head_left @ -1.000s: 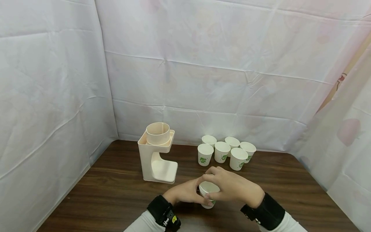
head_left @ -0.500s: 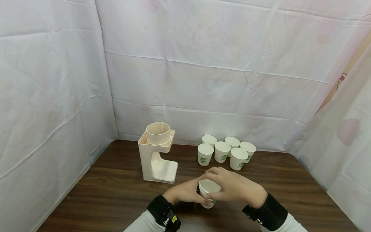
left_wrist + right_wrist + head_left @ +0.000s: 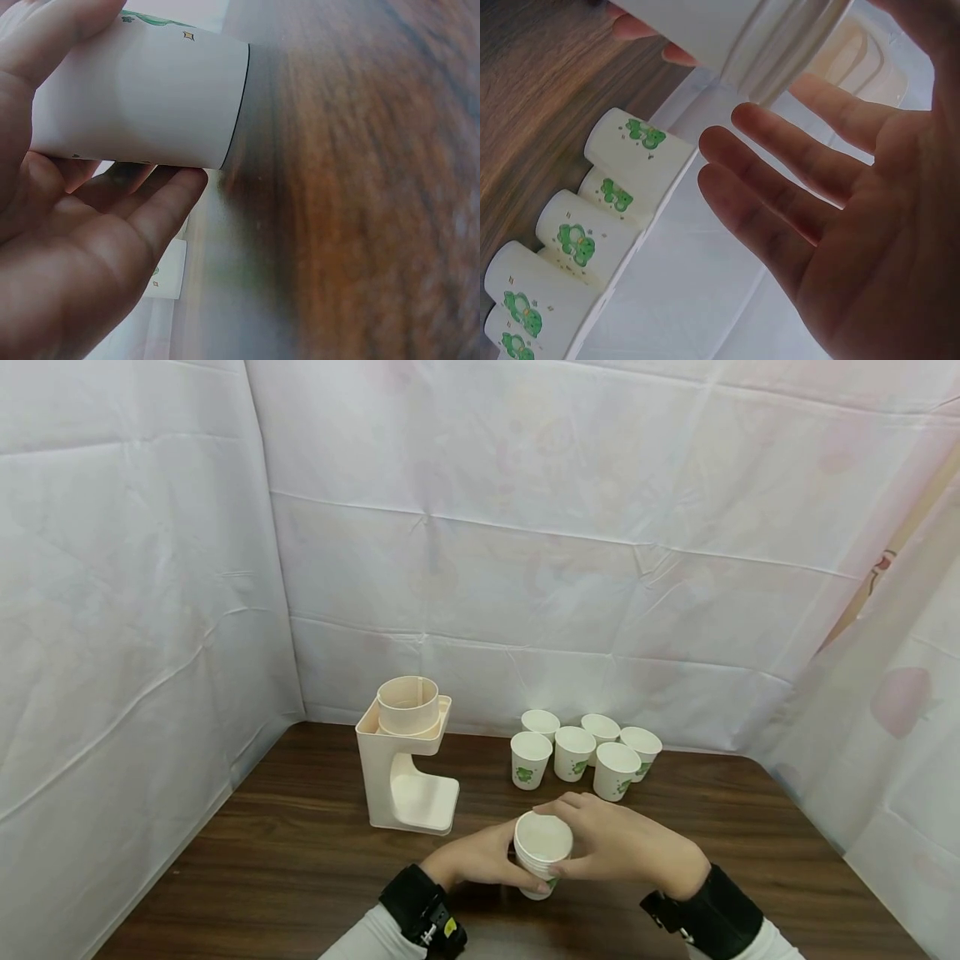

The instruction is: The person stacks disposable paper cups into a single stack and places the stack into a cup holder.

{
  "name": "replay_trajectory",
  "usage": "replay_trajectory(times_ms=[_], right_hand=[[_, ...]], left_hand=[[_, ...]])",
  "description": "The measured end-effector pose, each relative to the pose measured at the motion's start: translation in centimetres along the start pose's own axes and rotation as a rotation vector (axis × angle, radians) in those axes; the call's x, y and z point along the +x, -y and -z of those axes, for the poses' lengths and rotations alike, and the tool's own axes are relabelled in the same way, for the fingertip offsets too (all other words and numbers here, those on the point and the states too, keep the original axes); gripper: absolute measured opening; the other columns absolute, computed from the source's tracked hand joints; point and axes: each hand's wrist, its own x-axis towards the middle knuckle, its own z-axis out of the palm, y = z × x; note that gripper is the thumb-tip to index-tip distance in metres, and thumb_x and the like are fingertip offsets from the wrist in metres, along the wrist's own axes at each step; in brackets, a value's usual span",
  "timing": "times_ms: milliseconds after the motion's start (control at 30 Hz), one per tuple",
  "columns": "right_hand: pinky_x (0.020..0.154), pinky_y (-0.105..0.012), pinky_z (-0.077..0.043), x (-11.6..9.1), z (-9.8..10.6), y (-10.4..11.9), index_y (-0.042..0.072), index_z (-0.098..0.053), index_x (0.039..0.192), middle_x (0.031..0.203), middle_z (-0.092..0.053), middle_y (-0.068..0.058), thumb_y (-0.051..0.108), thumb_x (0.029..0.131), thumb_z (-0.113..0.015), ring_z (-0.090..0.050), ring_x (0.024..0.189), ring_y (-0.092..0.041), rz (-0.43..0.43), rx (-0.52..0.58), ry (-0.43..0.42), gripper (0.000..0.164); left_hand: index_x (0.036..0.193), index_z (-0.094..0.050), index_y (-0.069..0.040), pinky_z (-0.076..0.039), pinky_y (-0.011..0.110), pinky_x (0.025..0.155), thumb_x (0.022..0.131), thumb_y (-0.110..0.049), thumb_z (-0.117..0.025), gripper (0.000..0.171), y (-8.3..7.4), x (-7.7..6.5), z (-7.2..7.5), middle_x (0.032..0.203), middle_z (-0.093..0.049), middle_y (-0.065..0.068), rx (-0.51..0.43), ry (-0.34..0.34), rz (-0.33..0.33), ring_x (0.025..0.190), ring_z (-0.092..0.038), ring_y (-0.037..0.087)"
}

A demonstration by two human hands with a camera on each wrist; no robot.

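A stack of nested white paper cups (image 3: 542, 852) with a green print stands upright near the front middle of the table. My left hand (image 3: 480, 857) grips it low from the left. In the left wrist view, the thumb and fingers lie on opposite sides of the lowest cup (image 3: 150, 97), whose base is close to the wood. My right hand (image 3: 618, 842) is at the stack's right side, index finger and thumb by the rims. The right wrist view shows that hand's fingers (image 3: 772, 172) extended and spread beside the stacked rims (image 3: 780, 45).
A cream holder (image 3: 381, 781) with a round cup-like top (image 3: 408, 714) stands left of the stack. Several single paper cups (image 3: 530, 764) are grouped upright behind my hands. White cloth (image 3: 480, 568) hangs around the back and sides of the wooden table (image 3: 262, 860).
My right hand has loosened from around the stack's rim and shifted slightly right, so more of the top cup shows. The left hand and the stack stay in place.
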Motion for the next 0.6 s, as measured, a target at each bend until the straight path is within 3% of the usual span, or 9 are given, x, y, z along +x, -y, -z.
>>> replay_trajectory(times_ms=[133, 300, 433, 600], right_hand=[[0.08, -0.037, -0.05, -0.3, 0.3, -0.3, 0.025, -0.05, 0.13, 0.119, -0.055, 0.008, 0.046, 0.079, -0.07, -0.048, 0.104, -0.008, -0.001, -0.001, -0.002, 0.059], [0.084, -0.039, -0.049, -0.7, 0.6, -0.7, 0.023, -0.049, 0.131, 0.122, -0.054, 0.007, 0.028, 0.078, -0.07, -0.048, 0.109, -0.01, -0.037, -0.019, 0.009, 0.057], [0.082, -0.036, -0.05, -1.1, 1.0, -1.1, 0.024, -0.048, 0.133, 0.124, -0.052, 0.008, 0.028, 0.081, -0.068, -0.048, 0.107, -0.008, -0.102, -0.024, 0.002, 0.055], [0.082, -0.035, -0.05, -1.1, 1.3, -1.7, 0.02, -0.05, 0.131, 0.125, -0.051, 0.005, 0.03, 0.083, -0.067, -0.049, 0.107, -0.009, -0.112, -0.021, -0.06, 0.052]], left_hand=[[0.135, -0.037, -0.033, -0.037, 0.034, 0.098, 0.076, -0.027, -0.078, 0.072, 0.0, 0.0, 0.0, 0.124, -0.054, -0.01, -0.002, -0.003, 0.007, 0.111, -0.049, 0.008], [0.135, -0.036, -0.034, -0.037, 0.036, 0.098, 0.075, -0.028, -0.078, 0.073, -0.1, -0.1, -0.1, 0.122, -0.055, -0.011, -0.01, -0.017, 0.03, 0.111, -0.049, 0.007], [0.135, -0.037, -0.034, -0.036, 0.038, 0.099, 0.075, -0.028, -0.078, 0.073, -0.1, 0.0, -0.1, 0.122, -0.055, -0.011, -0.004, -0.019, 0.029, 0.111, -0.049, 0.007], [0.134, -0.038, -0.033, -0.037, 0.037, 0.099, 0.075, -0.027, -0.079, 0.073, -0.1, 0.0, 0.0, 0.123, -0.055, -0.011, 0.004, -0.018, 0.024, 0.112, -0.049, 0.007]])
